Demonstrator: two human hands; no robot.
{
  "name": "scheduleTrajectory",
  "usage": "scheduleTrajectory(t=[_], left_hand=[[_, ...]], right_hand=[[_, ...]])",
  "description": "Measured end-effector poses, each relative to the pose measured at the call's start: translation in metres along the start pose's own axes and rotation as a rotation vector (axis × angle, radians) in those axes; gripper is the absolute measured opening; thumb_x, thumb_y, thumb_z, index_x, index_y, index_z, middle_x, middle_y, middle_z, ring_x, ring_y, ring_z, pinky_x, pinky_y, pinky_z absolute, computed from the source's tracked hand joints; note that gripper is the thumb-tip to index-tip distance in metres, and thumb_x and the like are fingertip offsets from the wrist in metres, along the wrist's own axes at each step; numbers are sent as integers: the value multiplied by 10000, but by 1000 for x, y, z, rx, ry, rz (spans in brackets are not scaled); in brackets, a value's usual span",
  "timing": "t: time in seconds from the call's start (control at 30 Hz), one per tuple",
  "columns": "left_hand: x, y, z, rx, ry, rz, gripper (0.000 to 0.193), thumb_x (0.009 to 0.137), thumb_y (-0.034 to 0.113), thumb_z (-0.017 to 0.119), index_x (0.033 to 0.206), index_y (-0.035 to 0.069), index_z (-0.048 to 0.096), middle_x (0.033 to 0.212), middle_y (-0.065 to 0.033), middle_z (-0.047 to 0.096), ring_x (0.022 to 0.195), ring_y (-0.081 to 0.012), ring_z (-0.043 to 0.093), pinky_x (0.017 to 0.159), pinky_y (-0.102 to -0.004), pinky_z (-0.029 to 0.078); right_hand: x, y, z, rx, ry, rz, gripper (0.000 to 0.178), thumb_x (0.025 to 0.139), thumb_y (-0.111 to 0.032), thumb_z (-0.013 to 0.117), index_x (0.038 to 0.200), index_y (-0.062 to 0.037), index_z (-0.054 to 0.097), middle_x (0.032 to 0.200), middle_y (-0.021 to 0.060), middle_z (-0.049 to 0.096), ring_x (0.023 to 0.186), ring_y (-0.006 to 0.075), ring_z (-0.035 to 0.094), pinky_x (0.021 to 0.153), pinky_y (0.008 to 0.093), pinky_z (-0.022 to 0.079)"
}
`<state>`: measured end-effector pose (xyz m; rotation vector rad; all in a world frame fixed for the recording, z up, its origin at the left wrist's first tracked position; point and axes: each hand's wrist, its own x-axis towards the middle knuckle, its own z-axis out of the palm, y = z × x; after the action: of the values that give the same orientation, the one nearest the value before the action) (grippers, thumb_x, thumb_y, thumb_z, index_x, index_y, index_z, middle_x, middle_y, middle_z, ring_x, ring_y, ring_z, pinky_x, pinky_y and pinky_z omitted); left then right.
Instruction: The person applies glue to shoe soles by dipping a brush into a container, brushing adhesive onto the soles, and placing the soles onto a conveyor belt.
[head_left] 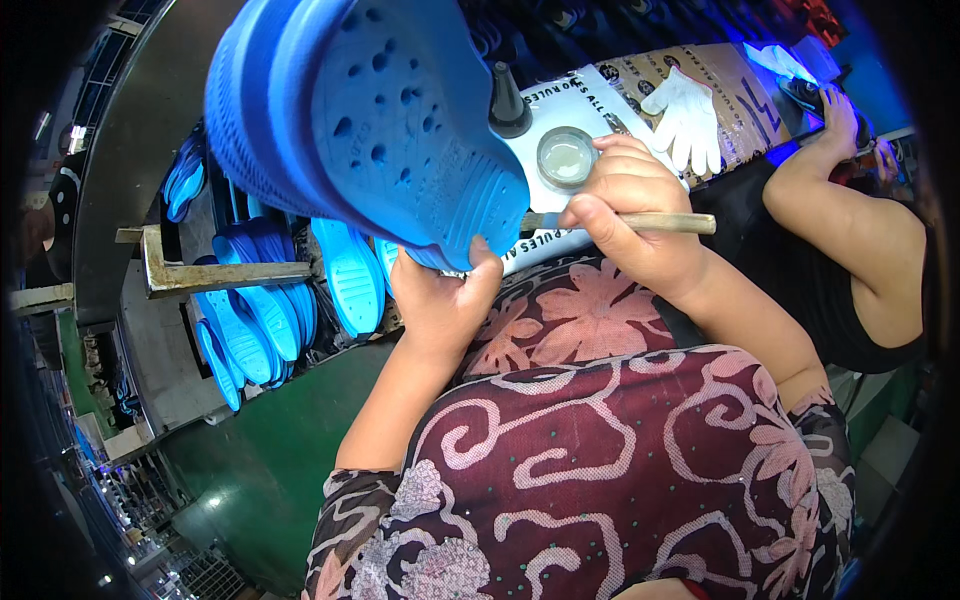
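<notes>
A blue foam clog (430, 130) with round holes fills the upper middle, tilted, and other blue clog-shaped layers show behind it. My left hand (445, 295) grips its lower end, thumb on the near face and fingers underneath. My right hand (635, 220) is closed around the wooden handle of a brush (680, 223). The brush tip reaches the clog's right edge, close to my left thumb; whether it touches is hard to tell. Just beyond my right fingers stands a small round glass dish (565, 158) of pale, cloudy liquid.
Blue soles (350, 280) hang or lean in rows at left, beside a worn metal bracket (225, 277). A dark bottle (508, 105) stands on the white printed sheet (545, 110). A white glove (688, 122) lies on brown cardboard. Another person's arm (830, 180) is at right.
</notes>
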<state>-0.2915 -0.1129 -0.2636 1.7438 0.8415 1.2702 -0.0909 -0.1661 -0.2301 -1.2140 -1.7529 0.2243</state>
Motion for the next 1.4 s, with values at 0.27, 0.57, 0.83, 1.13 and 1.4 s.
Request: scheduleTrajectory(t=[0.27,0.57,0.83,1.13,1.4], left_hand=[[2,-1,0,10,38,157,217,679,-64,596,894,-34,593,768,-88,613,676,-167,591,623,-276,473],[-9,-16,-10,152,-90,205,307,723,-110,571,1022,-50,542,949,-100,595,828,-161,576,757,-270,460],[18,11,-13,295,-123,219,213,725,20,619,932,-27,628,891,-127,648,784,-250,627,733,-339,500],[69,112,-13,-597,-502,-604,762,679,176,703,1268,-125,325,1037,-219,585,591,-192,631,409,-254,494],[258,157,208,-1009,-929,-709,290,856,168,632,1077,30,503,818,-136,636,730,-231,641,566,-218,532]], right_hand=[[-5,-3,-1,5,-59,-6,209,825,-158,630,643,-57,640,573,49,537,586,221,528,788,364,433],[-2,-1,3,-28,23,-52,207,821,-159,636,639,-61,626,571,39,503,580,223,494,753,350,410],[-7,-2,-27,-6,113,79,220,835,-114,602,624,-53,622,589,46,552,585,230,492,709,353,402],[-58,24,-55,75,377,327,254,862,-109,590,620,-42,628,607,83,583,624,243,553,641,353,426],[-90,37,-92,181,442,492,243,871,-114,574,656,-20,636,611,90,597,578,229,562,568,354,416]])
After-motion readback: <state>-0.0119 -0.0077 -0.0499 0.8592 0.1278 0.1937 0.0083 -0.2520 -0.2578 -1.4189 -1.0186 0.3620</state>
